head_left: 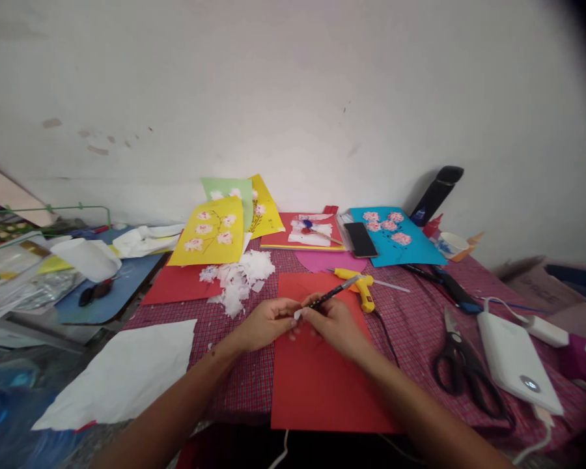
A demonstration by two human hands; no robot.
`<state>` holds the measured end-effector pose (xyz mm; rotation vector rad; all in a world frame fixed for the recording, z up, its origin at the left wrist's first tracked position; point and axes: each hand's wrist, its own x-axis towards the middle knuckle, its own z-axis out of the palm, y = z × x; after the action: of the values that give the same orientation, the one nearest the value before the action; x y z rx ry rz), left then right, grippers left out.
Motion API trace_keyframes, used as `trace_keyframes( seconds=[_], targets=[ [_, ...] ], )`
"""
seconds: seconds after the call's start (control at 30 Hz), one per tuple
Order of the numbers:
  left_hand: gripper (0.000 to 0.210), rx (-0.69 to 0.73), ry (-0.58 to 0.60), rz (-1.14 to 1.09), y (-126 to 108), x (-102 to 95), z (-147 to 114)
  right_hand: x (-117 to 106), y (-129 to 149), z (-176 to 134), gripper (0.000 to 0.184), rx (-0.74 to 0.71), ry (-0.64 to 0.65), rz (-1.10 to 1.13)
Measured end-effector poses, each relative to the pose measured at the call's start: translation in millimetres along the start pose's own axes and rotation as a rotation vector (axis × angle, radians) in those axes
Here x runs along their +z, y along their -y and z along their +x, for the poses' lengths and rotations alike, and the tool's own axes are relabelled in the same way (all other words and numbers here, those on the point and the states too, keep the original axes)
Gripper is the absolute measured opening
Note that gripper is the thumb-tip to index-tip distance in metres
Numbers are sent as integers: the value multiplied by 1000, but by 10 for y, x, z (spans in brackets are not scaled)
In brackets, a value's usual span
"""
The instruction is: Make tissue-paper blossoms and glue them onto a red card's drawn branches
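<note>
Fingers [288, 324] of our left hand [264, 324]: bent, tips closed on a small white scrap [297, 314], thin and paper-like, held above a red sheet [317, 391]. Our right hand [339, 326]: thumb meeting the same scrap, a slim dark pen-like tool [329, 295] gripped aslant, its barrel patterned, its paler end pointing away to the right; which fingers carry its weight we cannot tell. For handling, we judge a light pinch best, since so thin a piece would probably crease or tear under a hard one; we would steady it with the left fingertips, leave fine work to the right thumb, and mind the tool's end. Materials about us: one heap of white pieces [239, 280], torn and irregular, beyond the left hand; the red sheet, smooth and matt, beneath both hands; one checked cloth [410, 345], woven; one yellow glue gun [366, 293], hard-cased, just beyond the right hand; one yellow card [213, 228] and one blue card [385, 242], each bearing ruffled pink-and-white blossoms; one pair of scissors [461, 365], black-handled, metal-bladed, at our right; one large white sheet [127, 365], crinkled, ragged-edged, at our left.
</note>
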<state>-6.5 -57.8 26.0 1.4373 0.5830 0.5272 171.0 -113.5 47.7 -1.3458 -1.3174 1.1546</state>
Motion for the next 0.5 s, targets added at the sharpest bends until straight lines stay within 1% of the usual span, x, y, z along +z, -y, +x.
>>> trace_keyframes(
  seconds=[0.1, 0.27, 0.37, 0.5],
  targets=[
    [27, -8, 7, -24, 1, -2, 3, -14, -27, 7, 18, -15, 15, -1],
    [26, -19, 17, -40, 3, -12, 3, -31, -84, 28, 26, -30, -52, -55],
    [27, -25, 22, -28, 0, -24, -3, -34, -80, 19, 26, -37, -46, -66],
    [34, -97, -41, -80, 1, -25, -4, -28, -45, -9, 26, -3, -49, -22]
  ],
)
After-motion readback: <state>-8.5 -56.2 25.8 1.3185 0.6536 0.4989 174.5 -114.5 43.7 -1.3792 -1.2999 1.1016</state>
